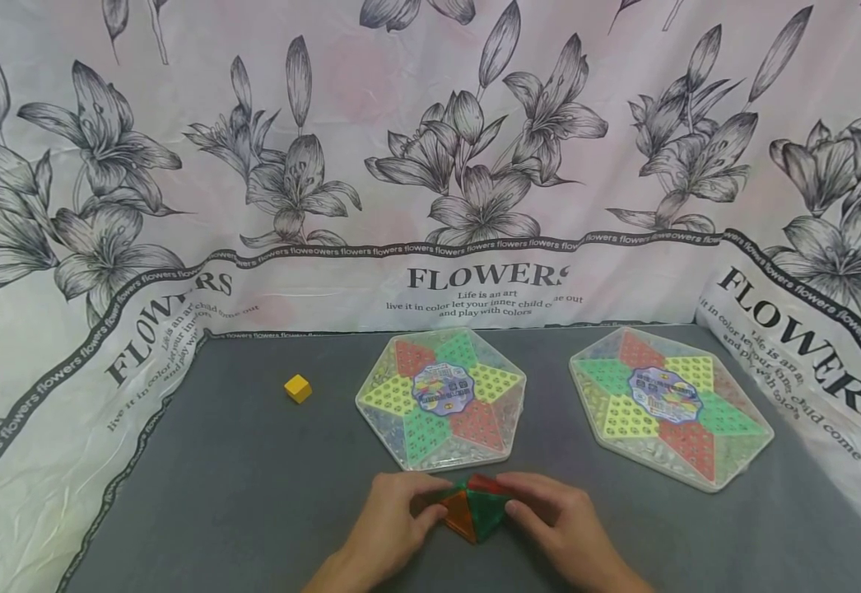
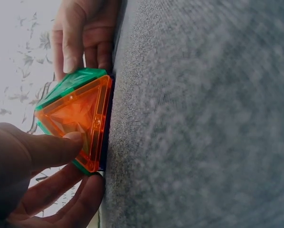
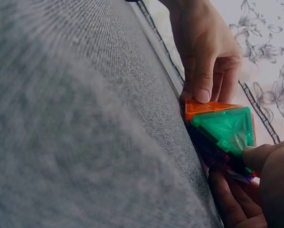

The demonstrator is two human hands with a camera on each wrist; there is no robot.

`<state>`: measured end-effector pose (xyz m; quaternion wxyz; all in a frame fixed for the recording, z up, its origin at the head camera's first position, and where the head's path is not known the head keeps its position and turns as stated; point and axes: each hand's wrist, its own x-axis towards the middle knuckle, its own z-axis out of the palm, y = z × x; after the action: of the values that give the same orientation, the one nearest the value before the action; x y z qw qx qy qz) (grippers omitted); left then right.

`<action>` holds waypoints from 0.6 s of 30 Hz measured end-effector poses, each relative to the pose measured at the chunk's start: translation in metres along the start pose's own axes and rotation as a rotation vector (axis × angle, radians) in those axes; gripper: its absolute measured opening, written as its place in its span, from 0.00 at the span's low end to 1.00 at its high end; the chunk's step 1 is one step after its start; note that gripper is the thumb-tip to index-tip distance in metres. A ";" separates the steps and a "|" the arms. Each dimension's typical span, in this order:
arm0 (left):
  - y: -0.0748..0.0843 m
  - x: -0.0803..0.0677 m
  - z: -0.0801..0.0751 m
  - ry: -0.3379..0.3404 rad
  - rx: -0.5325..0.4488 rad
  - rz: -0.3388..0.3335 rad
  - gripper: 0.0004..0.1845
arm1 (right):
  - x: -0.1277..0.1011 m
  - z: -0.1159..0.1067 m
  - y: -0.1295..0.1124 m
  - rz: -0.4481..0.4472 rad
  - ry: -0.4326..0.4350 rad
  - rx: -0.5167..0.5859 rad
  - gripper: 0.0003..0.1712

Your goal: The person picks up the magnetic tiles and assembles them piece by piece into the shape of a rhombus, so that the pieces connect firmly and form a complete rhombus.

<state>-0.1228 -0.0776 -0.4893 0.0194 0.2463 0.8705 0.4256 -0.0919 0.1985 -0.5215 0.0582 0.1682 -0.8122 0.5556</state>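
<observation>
Between both hands (image 1: 393, 527), tile pyramid (image 1: 475, 512) points upward.

Orange, green and red translucent tiles (image 1: 475, 509) are held between the hands. Beyond the grip, a yellow cube (image 1: 298, 388) and two multicoloured boards (image 1: 441, 398) are seen on grey cloth (image 1: 253, 494).

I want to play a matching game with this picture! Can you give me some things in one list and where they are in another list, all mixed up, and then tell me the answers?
Things:
1. yellow cube
2. triangle tile shape
3. nearer game board
4. farther game board

Places:
A. held between the left hand and the right hand
B. alone on the grey mat, over on the left
C. far right of the mat, by the flowered cloth
D. middle of the mat, just behind the hands

Pairs: 1-B, 2-A, 3-D, 4-C
</observation>
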 end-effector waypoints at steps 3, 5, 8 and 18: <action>0.000 0.000 0.000 0.007 0.005 0.000 0.14 | 0.000 0.000 -0.001 0.009 0.000 0.011 0.17; 0.000 0.000 0.000 0.012 0.008 -0.004 0.14 | 0.000 0.000 -0.002 0.006 -0.001 0.010 0.18; 0.001 0.000 -0.001 0.013 0.002 -0.014 0.14 | 0.000 0.000 -0.002 -0.001 0.000 -0.001 0.18; 0.002 -0.001 -0.002 0.000 -0.039 -0.052 0.13 | 0.000 0.000 0.000 0.046 -0.008 -0.018 0.18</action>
<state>-0.1217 -0.0778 -0.4867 0.0351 0.2233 0.8681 0.4419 -0.0917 0.1990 -0.5219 0.0437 0.1513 -0.8209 0.5490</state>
